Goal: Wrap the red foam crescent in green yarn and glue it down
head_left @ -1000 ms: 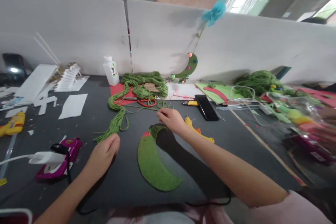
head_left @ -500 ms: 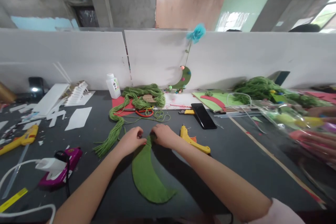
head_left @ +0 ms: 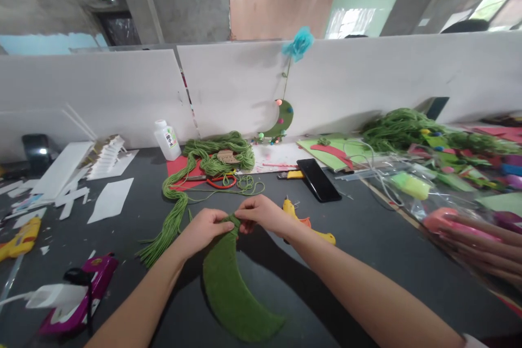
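A flat green crescent with a fibrous, yarn-like covering [head_left: 238, 296] lies in front of the person on the dark grey worktop [head_left: 314, 288], its narrow upper tip between the hands. The left hand [head_left: 210, 228] is nearly closed, thumb and fingers pinching that tip; the right hand [head_left: 256, 215] has its fingers drawn together on the tip's other side, apparently pinching too, though whether a loose strand is caught there I cannot tell.

The crescent looks light, fairly stiff inside and soft outside, so it should grip well rather than slip. The broad middle seems the safest hold; the thin tips probably bend more easily, and rubbing could ruffle the covering.

A white plastic bottle with a printed label [head_left: 167, 141] stands capped, contents hidden. At right, clear crinkled plastic packaging [head_left: 420, 201] holds something yellow-green; a co-worker's hand [head_left: 485, 247] rests by it on something pink.
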### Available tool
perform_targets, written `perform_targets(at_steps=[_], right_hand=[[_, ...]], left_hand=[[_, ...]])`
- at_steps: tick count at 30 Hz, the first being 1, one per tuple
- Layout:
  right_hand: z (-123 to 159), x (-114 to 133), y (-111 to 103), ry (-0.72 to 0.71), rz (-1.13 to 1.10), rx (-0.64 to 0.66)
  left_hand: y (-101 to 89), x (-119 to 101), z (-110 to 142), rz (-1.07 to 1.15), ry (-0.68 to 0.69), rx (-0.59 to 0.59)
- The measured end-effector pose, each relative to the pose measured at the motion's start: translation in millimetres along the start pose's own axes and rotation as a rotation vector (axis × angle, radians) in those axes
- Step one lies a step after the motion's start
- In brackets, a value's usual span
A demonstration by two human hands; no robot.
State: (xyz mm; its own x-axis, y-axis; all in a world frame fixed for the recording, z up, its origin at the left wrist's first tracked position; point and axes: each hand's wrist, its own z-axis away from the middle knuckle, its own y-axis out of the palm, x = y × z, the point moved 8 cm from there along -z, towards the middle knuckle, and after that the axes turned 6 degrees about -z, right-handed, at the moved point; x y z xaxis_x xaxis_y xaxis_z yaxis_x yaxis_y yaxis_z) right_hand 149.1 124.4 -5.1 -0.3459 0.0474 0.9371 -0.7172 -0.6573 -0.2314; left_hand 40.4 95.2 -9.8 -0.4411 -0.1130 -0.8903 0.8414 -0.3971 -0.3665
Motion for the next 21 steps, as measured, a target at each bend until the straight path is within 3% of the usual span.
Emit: perform_targets(at_steps=[5, 11, 21], right_hand=[[-3.6, 7.2, -1.3, -0.026, -0.133, -0.013], [-4.2, 12.1, -12.3, -0.012, -0.220, 0.023], [-14.4, 4.5, -9.3, 0.009, -0.269, 0.066]], left_hand=[[0.3, -3.8, 2.6, 0.159, -0.041, 0.054], [-2.1, 6.4, -5.0, 0.272, -0.094, -0.028], [-0.3, 13.9, -6.0, 0.353, -0.097, -0.029]])
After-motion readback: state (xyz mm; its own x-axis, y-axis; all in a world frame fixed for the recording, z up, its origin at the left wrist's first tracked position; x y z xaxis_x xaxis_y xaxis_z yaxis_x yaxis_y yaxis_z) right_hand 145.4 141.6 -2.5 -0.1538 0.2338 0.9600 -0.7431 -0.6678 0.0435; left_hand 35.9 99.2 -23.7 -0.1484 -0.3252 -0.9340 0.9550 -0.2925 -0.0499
